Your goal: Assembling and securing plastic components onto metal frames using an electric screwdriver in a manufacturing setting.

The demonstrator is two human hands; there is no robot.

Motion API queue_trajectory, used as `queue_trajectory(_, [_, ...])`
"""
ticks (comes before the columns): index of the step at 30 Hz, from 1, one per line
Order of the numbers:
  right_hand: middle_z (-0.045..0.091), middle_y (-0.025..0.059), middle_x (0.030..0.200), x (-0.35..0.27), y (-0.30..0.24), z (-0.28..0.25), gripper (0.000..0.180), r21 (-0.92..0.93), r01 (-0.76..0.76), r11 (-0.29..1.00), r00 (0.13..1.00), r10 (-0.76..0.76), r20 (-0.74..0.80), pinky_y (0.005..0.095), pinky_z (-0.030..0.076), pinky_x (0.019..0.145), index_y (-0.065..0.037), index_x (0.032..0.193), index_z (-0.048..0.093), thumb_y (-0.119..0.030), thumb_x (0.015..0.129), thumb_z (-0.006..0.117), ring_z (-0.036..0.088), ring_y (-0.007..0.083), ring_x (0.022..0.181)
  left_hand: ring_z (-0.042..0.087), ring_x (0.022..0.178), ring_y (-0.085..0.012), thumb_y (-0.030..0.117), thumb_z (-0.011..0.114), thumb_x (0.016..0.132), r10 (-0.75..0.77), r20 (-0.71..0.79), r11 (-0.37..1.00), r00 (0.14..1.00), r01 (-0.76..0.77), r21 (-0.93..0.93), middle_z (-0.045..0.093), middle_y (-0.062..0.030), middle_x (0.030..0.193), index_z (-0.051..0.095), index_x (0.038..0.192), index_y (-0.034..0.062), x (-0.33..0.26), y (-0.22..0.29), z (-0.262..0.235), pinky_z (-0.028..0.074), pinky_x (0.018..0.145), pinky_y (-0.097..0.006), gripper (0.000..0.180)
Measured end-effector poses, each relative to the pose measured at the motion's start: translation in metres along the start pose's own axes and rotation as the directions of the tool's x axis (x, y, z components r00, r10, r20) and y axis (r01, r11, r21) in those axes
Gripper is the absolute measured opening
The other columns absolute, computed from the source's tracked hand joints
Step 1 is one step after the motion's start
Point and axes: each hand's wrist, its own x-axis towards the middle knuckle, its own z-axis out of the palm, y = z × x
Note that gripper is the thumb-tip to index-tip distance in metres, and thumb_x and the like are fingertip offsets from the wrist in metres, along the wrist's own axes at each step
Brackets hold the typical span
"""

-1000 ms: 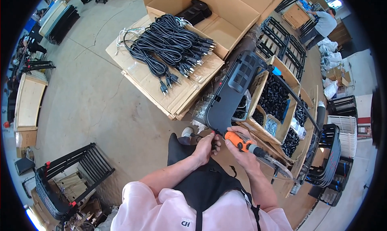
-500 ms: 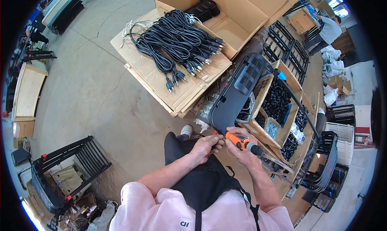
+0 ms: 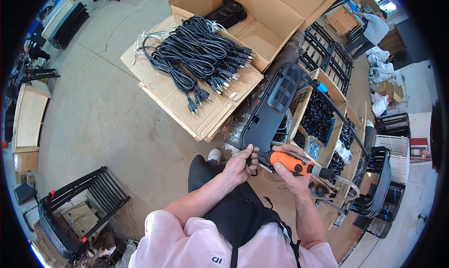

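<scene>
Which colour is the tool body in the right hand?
The tool body is orange, in the head view.

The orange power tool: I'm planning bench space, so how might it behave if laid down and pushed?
The orange power tool may roll, given its rounded barrel. It probably stays stiff: the right hand grips it with no visible dent. The clear hose at its back end likely flexes, since it curves round, and could tug the tool sideways.
</scene>
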Motion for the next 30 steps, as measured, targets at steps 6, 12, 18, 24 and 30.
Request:
queue_trajectory(6, [0.07, 0.0154, 0.13, 0.009, 0.0, 0.0, 0.048, 0.038, -0.025, 0.999, 0.998, 0.027, -0.055, 0.0395, 0.05, 0.111, -0.001, 0.134, 0.058, -0.002, 0.09, 0.077, 0.066, 0.0239, 0.124, 0.057, 0.075, -0.0122, 0.034, 0.06, 0.11, -0.03, 0.039, 0.997, 0.999, 0.033, -0.063, 0.061, 0.002, 0.088, 0.066, 0.115, 0.0081, 0.008, 0.01, 0.011, 0.047, 0.063, -0.026, 0.028])
queue_trajectory(12, [0.07, 0.0155, 0.131, 0.025, -0.009, 0.01, 0.048, 0.003, -0.08, 0.997, 0.995, 0.08, -0.056, 0.0381, 0.052, 0.109, -0.001, 0.134, 0.058, -0.002, 0.09, 0.077, 0.066, 0.0225, 0.122, 0.06, 0.075, -0.0146, 0.035, 0.057, 0.111, -0.094, 0.096, 0.991, 0.991, 0.102, -0.082, 0.061, -0.0002, 0.087, 0.064, 0.119, 0.007, 0.015, 0.024, 0.012, 0.049, 0.064, -0.028, 0.03])
queue_trajectory(18, [0.069, 0.015, 0.131, 0.052, 0.004, 0.025, 0.047, -0.025, -0.083, 0.996, 0.989, 0.079, -0.123, 0.0368, 0.052, 0.108, -0.001, 0.135, 0.058, 0.0, 0.091, 0.075, 0.066, 0.0211, 0.121, 0.066, 0.081, -0.0173, 0.037, 0.044, 0.115, -0.04, 0.002, 0.982, 0.999, 0.039, 0.184, 0.069, -0.0048, 0.097, 0.062, 0.115, 0.0056, 0.015, 0.028, 0.021, 0.053, 0.069, -0.031, 0.037])
queue_trajectory(24, [0.07, 0.0132, 0.128, 0.072, 0.019, 0.036, 0.046, -0.084, -0.1, 0.991, 0.991, 0.091, -0.099, 0.0336, 0.054, 0.105, 0.0, 0.134, 0.059, -0.001, 0.091, 0.076, 0.068, 0.0188, 0.117, 0.067, 0.085, -0.0169, 0.03, 0.042, 0.116, -0.055, 0.016, 0.935, 0.998, 0.046, 0.351, 0.072, -0.0068, 0.102, 0.065, 0.117, 0.0053, 0.007, 0.031, 0.02, 0.054, 0.072, -0.032, 0.034])
queue_trajectory(30, [0.074, 0.0117, 0.122, 0.085, 0.02, 0.04, 0.035, -0.221, -0.13, 0.967, 0.991, 0.133, -0.001, 0.0304, 0.058, 0.087, -0.005, 0.124, 0.068, -0.009, 0.091, 0.078, 0.071, 0.0141, 0.096, 0.066, 0.081, -0.0128, 0.028, 0.056, 0.112, -0.061, 0.076, 0.927, 0.995, 0.029, 0.373, 0.071, -0.0043, 0.101, 0.069, 0.111, 0.0058, 0.011, 0.035, 0.008, 0.055, 0.07, -0.027, 0.026])
